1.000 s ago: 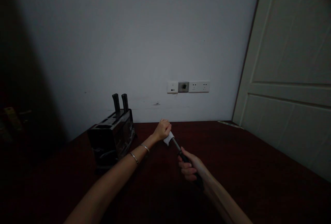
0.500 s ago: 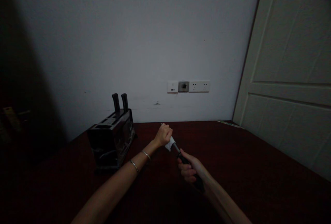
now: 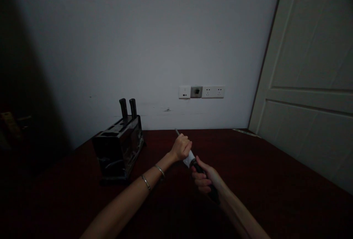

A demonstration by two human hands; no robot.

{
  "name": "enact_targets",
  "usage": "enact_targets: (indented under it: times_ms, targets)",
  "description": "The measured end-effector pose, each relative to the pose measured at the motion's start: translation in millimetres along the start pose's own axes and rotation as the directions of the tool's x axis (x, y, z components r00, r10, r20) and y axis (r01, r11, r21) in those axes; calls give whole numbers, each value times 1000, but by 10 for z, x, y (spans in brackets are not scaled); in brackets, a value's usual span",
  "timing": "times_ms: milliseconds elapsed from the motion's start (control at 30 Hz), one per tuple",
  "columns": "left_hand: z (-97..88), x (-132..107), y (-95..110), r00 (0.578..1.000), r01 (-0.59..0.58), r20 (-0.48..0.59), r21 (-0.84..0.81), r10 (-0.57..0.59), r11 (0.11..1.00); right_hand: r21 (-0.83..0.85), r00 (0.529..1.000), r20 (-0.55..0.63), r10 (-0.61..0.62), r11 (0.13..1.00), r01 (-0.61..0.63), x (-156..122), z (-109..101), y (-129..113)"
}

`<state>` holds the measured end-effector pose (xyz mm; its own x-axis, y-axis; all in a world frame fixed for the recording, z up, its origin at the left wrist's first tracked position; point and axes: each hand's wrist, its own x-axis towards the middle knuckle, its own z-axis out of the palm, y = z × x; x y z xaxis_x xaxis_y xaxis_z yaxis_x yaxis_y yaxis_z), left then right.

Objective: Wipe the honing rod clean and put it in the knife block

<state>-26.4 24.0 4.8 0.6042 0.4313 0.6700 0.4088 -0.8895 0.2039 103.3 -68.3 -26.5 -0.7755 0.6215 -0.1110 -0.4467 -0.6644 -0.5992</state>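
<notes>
My right hand (image 3: 204, 179) is closed round the black handle of a thin metal rod tool (image 3: 177, 132) that points away toward the wall. My left hand (image 3: 181, 147) is wrapped round the rod with a white cloth (image 3: 188, 160), right against the handle end. The rod's tip sticks out beyond my left fist. Two thin bangles sit on my left wrist. Both hands hover over the dark red table (image 3: 264, 172).
A black knife block (image 3: 119, 147) with two dark handles sticking up stands at the left on the table. A row of wall sockets (image 3: 202, 92) is on the white wall behind. A pale door (image 3: 311, 77) stands at the right.
My left hand with the cloth has slid down the rod toward the handle, baring the tip. Both hands shifted slightly right.
</notes>
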Motion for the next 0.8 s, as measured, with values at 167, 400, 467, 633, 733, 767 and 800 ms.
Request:
enact_targets:
  times_ms: [167,400,467,633,733,767,800]
  targets:
    - [76,9,147,998,-45,47,47,43,998,-2,997,-44,-63,998,63,-40,2,-25]
    - [81,28,192,985,-170,68,245,158,954,-19,995,24,-93,995,94,-52,11,-30]
    - [62,36,196,982,-190,68,287,178,939,-30,994,36,-104,994,105,-50,14,-22]
    - [9,68,200,961,-276,83,349,264,895,-72,993,-12,-121,990,120,-59,42,-12]
    - [-9,86,182,948,-319,108,368,301,873,-82,988,-83,-130,989,123,-63,84,-8]
    - [-13,91,175,943,-334,118,370,312,867,-85,985,-111,-134,988,125,-63,104,-6]
    - [-16,97,168,938,-348,128,370,323,862,-87,981,-137,-140,988,129,-64,127,-3]
